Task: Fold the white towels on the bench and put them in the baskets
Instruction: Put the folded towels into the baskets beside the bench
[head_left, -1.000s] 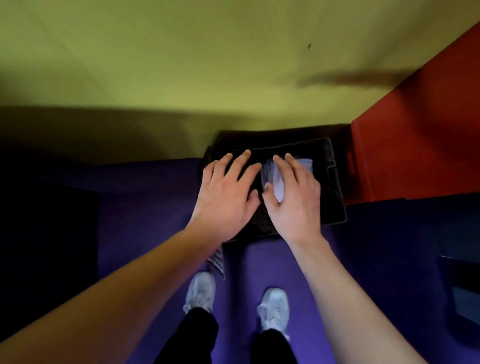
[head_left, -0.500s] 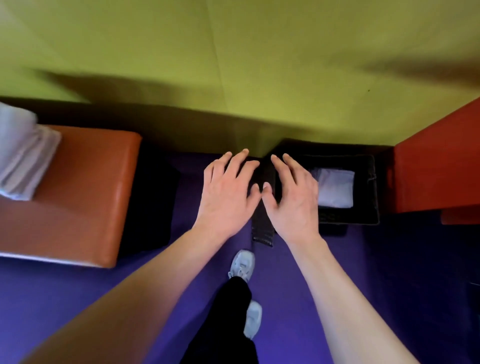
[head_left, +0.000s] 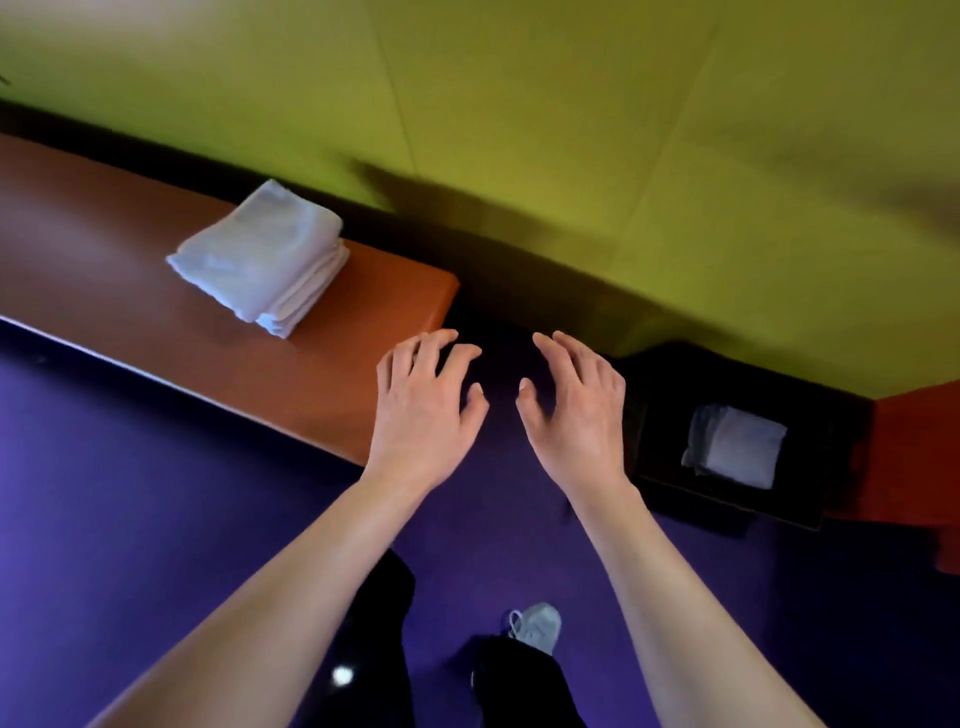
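Note:
A stack of folded white towels (head_left: 262, 258) lies on the orange bench (head_left: 130, 291) at the left, near the bench's right end. A black basket (head_left: 660, 457) stands on the floor at the right, by the wall, with one folded white towel (head_left: 735, 447) inside it. My left hand (head_left: 423, 405) hovers over the bench's right end, its fingers loosely spread and holding nothing. Beside it, above the dark gap between bench and basket, my right hand (head_left: 576, 405) is also empty with relaxed fingers.
A yellow-green wall (head_left: 571, 130) runs behind the bench and basket. A red block (head_left: 914, 457) stands just right of the basket. The floor (head_left: 156, 519) is purple. My legs and a white shoe (head_left: 537, 626) show at the bottom.
The view has swung left from the basket toward the bench. Both hands lifted away from the basket, leaving the folded towel inside it, and now hover apart near the bench's end.

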